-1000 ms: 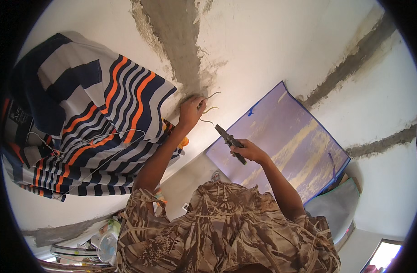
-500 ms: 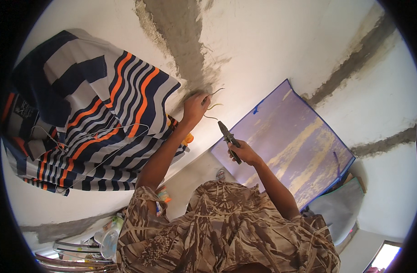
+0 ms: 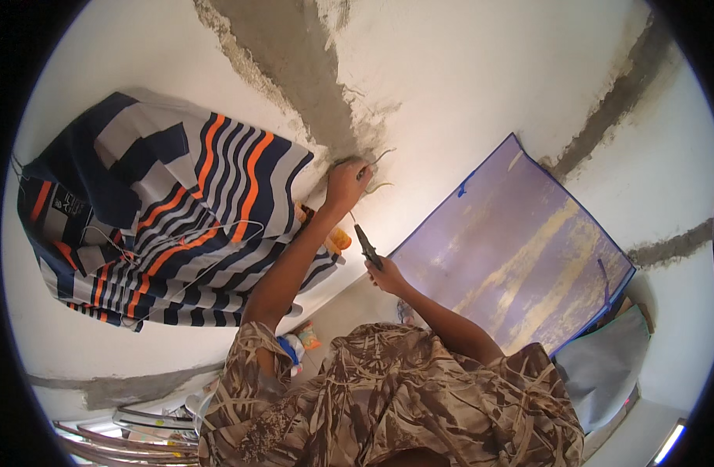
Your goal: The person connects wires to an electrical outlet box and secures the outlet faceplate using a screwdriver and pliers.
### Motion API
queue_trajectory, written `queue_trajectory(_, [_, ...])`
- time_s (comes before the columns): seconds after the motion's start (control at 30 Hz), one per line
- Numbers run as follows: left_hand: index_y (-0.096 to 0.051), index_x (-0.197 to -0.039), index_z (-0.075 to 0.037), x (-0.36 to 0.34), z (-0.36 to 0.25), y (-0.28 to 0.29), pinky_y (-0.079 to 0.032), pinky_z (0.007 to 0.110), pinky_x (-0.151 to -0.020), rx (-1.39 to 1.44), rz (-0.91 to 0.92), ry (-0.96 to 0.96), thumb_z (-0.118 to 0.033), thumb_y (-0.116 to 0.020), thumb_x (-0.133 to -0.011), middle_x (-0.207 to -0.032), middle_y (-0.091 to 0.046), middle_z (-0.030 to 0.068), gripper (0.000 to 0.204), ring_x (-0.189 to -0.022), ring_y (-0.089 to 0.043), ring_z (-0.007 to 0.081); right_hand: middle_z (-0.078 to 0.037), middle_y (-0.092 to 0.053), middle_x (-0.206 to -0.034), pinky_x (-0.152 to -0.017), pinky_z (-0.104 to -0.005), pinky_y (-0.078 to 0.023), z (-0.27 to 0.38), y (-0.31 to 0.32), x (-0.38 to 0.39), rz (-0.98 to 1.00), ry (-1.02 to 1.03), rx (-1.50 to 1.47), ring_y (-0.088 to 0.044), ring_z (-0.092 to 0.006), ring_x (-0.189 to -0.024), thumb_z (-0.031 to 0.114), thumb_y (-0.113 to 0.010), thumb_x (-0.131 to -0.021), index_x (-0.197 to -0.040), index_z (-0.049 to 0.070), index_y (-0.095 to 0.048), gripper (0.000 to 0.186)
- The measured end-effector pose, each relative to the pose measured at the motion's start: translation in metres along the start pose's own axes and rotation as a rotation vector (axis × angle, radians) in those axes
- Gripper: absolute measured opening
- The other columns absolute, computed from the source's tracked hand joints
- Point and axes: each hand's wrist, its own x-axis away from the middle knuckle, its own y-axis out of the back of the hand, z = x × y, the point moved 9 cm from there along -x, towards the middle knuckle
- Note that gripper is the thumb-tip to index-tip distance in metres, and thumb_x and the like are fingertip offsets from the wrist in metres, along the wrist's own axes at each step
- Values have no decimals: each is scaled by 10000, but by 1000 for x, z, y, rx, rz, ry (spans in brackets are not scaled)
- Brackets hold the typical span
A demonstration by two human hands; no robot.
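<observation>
Wires, thin and pale, stuck out of the grey plaster channel in the wall, pinched there by the left hand; pliers, gripped in the closed right hand, lay just below, long axis pointing up toward them.

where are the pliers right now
In the head view the dark pliers sit near the centre, held in the right hand, tips pointing up toward the left hand at the wires on the wall.
</observation>
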Motion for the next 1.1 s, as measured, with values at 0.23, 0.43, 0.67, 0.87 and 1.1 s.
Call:
queue_trajectory(0.23, [-689, -943, -18, 10, 5, -2, -513, 406, -688, 68, -6, 97, -164, -636, -893, -848, -674, 176, 164, -746, -654, 337, -103, -611, -713, -589, -351, -471, 65, 97, 43, -211, 177, 395, -607, -212, -633, 271, -603, -937, -1003, 28, -617, 252])
queue_trajectory(0.43, [-700, -969, -29, 8, 3, -3, -523, 396, -725, 77, -29, 44, -215, -625, -915, -915, -699, 172, 208, -805, -672, 346, -211, -663, -808, -707, -428, -494, 129, 118, 36, -279, 144, 537, -667, -359, -790, 306, -593, -940, -1151, 22, -644, 357])
queue_trajectory(0.67, [-699, -969, -23, 7, 7, -6, -524, 393, -733, 104, 12, 88, -199, -629, -912, -915, -699, 170, 197, -813, -672, 338, -184, -640, -744, -674, -420, -490, 135, 121, 29, -273, 193, 555, -656, -323, -730, 333, -594, -941, -1034, -1, -640, 349])
queue_trajectory(0.87, [-689, -919, -18, 8, 2, -3, -517, 409, -692, 138, -24, 89, -150, -640, -881, -866, -675, 168, 146, -761, -653, 334, -115, -603, -653, -550, -373, -489, 114, 124, 17, -245, 136, 475, -614, -222, -554, 364, -580, -953, -930, -15, -619, 382])
queue_trajectory(1.1, [-679, -885, -53, 12, -16, -16, -546, 400, -691, -139, -46, -83, -157, -627, -859, -876, -676, 121, 119, -806, -659, 299, -32, -579, -654, -492, -292, -484, 4, 79, 8, -72, -97, 129, -574, -126, -552, 372, -565, -973, -890, 25, -592, 357])
